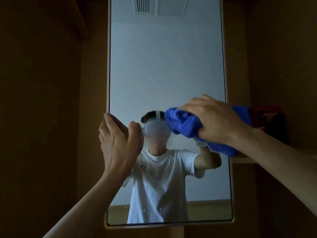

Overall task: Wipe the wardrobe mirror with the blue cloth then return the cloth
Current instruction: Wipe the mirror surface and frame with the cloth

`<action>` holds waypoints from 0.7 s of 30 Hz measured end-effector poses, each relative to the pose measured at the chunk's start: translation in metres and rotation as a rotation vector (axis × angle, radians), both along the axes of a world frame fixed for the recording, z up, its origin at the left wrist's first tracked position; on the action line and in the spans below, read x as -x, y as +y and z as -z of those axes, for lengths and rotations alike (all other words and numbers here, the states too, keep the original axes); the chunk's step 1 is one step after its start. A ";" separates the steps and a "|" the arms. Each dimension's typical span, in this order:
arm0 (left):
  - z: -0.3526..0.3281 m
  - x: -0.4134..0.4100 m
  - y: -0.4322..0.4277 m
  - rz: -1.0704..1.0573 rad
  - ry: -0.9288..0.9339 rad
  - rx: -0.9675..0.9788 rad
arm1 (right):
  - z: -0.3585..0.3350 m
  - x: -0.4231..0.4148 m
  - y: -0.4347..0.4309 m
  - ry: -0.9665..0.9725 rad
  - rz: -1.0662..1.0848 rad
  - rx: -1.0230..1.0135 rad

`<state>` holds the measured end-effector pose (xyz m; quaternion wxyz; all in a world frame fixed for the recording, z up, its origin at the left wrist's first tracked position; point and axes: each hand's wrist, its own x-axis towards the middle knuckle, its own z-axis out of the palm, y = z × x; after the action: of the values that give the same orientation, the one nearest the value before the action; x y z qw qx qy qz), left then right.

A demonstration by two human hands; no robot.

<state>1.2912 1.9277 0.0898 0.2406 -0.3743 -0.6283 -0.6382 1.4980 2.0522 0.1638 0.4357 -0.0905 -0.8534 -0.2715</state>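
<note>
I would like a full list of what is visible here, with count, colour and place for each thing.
mirror: one, pale frame, centre.
wardrobe: one, brown wood, around the mirror.
blue cloth: one, blue, bunched against the mirror's right side.
shelf: one, pale, right of the mirror.
dark red object: one, above the shelf; unclear.
left hand: one, touching the mirror's left edge.
right hand: one, gripping the blue cloth.

Dim brown wooden panels [42, 117] fill both sides, a pale wooden shelf [243, 160] juts out at right below a dark red object [267, 121] too shadowed to identify, and a slatted ceiling vent [142, 5] shows reflected at the top.
</note>
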 end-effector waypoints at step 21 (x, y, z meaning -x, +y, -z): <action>0.008 0.011 -0.001 -0.001 0.020 -0.009 | -0.018 -0.030 0.024 0.192 0.030 -0.019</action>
<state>1.2802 1.9264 0.0813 0.2489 -0.3792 -0.6232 -0.6371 1.5281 2.0763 0.1818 0.5124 -0.1247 -0.8035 -0.2760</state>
